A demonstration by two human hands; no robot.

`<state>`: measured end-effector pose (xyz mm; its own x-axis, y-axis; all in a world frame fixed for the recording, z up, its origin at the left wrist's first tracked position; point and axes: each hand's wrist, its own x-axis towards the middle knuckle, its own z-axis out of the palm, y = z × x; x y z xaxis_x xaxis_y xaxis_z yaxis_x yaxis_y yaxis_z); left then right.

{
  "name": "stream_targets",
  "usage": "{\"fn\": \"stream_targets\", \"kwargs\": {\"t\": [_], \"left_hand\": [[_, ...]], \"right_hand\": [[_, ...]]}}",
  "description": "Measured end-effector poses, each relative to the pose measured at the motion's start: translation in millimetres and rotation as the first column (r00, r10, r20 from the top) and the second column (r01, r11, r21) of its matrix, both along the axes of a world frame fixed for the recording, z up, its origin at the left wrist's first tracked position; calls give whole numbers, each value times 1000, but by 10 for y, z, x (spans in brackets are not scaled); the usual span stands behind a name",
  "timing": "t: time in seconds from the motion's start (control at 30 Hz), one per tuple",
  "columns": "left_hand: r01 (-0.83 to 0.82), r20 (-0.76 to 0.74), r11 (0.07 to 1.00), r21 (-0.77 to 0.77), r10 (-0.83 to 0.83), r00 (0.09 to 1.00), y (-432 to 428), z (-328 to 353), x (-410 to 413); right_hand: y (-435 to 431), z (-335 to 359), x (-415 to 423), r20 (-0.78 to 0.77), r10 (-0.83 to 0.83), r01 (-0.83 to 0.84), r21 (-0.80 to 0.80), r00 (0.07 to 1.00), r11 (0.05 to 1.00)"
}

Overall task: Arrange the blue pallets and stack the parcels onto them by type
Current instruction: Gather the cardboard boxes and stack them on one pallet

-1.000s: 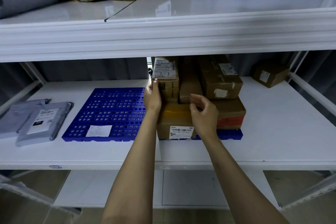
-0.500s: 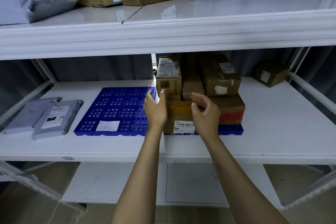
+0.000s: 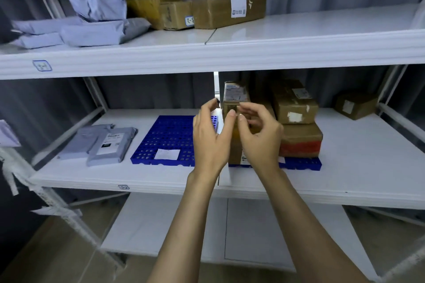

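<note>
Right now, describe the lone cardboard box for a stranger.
Find the middle shelf. Right of the box-laden blue pallet, a small cardboard box sits alone near the back. Unlike its neighbours, it rests on the shelf itself, not a pallet.

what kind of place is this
Most likely a parcel storage or sorting room, such as a courier pickup point. White tagged shelves hold cardboard boxes with shipping labels and grey mailer bags, and a blue pallet lies there for stacking.

Blue pallet [image 3: 169,136] lying flat, second pallet [image 3: 303,163] beside it, possibly touching, bearing stacked cardboard boxes [image 3: 295,108]
</note>
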<state>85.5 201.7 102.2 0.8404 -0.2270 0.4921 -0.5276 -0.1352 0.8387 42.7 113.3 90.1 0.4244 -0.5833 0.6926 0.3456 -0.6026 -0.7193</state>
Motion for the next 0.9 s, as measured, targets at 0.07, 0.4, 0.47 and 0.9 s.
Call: {"fn": "stream_targets", "kwargs": {"t": [0.07,0.4,0.47,0.9], "left_hand": [[17,87,999,-38,-14,996,154,178,-47],[-28,311,996,-81,52,949,653,1043,118],[-47,356,998,-48,61,933,675,1209,229],[-215,436,923,318,59,898,197,2089,1243]], "right_hand": [[118,187,-28,68,10,-7,-38,998,999],[535,1291,148,187,4,29,-174,982,984],[539,1499,241,155,-10,45,-219,988,975],[-317,2435,1059,-429,-324,93,-478,843,874]]}}
